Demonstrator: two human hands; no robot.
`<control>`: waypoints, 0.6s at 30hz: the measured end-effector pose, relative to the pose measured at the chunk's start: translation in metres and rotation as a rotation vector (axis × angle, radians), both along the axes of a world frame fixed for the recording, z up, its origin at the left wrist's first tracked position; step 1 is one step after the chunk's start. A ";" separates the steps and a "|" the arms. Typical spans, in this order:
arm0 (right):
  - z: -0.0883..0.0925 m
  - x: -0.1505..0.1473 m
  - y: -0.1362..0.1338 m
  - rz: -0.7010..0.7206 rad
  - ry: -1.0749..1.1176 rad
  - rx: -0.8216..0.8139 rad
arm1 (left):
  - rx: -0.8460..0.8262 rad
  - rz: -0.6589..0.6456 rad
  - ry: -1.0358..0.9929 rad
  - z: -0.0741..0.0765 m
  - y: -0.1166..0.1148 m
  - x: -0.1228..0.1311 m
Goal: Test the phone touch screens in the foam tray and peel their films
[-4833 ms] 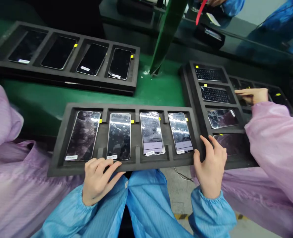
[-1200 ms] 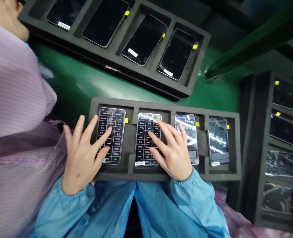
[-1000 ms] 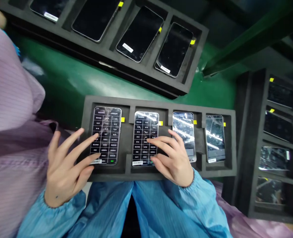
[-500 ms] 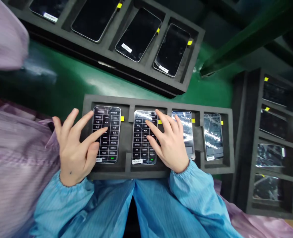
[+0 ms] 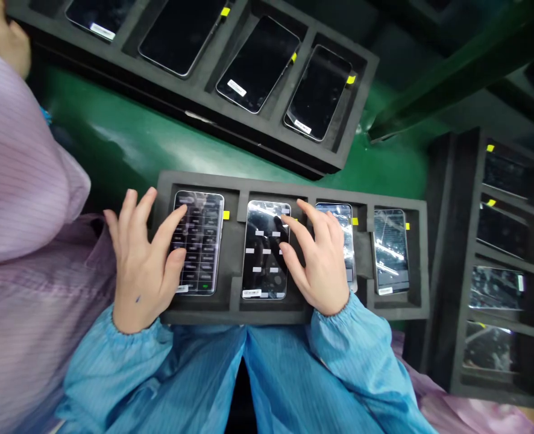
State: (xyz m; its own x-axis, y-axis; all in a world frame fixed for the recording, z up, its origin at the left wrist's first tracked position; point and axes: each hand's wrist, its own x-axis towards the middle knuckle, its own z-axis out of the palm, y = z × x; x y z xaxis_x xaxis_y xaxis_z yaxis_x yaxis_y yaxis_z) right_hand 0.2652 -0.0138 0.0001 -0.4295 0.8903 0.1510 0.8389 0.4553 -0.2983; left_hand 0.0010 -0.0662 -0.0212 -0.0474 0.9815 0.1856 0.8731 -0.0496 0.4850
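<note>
A dark foam tray [image 5: 235,306] lies in front of me with smartphones in its compartments. My left hand [image 5: 147,265] is open over the left edge of the leftmost smartphone [image 5: 202,247], whose screen shows a dark grid of labels. Over the right edge of the second smartphone [image 5: 262,259], my right hand [image 5: 319,256] has its fingers spread; that screen is black with scattered small white blocks. The third smartphone [image 5: 349,241] is partly hidden behind my right hand. Glare streaks cross the screen of the rightmost smartphone [image 5: 391,253]. Neither hand grips a phone.
Beyond, on the green table [image 5: 167,144], another foam tray [image 5: 267,129] holds dark-screened phones with yellow tabs. At right stands a stack of foam trays [image 5: 461,289] with more phones. A co-worker's lilac sleeve [image 5: 23,163] reaches in from the left, beside my left hand.
The second phone's screen went from a label grid to black with white blocks. My left index finger has drawn back from the first phone's middle. The co-worker's arm has moved further into view.
</note>
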 end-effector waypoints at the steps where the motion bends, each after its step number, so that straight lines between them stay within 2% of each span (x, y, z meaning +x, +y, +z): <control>1: 0.002 0.000 0.001 -0.003 -0.004 -0.005 | 0.009 0.002 -0.003 0.001 0.000 0.000; 6: 0.017 -0.002 0.005 -0.018 -0.037 0.009 | 0.077 0.079 -0.014 0.004 0.000 0.001; 8: 0.020 -0.005 0.006 -0.006 -0.012 0.050 | 0.049 0.100 0.004 0.004 0.002 0.000; 12: 0.013 -0.009 0.007 0.025 0.011 0.085 | -0.079 0.086 0.058 0.004 0.008 0.000; 18: 0.005 -0.014 0.008 0.036 -0.119 0.044 | -0.158 0.084 0.103 0.002 0.014 0.000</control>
State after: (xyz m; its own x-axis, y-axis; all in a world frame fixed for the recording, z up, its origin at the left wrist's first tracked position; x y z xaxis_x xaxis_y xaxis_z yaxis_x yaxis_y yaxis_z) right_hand 0.2510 -0.0054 0.0055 -0.4781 0.8677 0.1363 0.8500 0.4962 -0.1768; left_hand 0.0007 -0.0521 -0.0188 -0.1194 0.9921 0.0374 0.9165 0.0956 0.3884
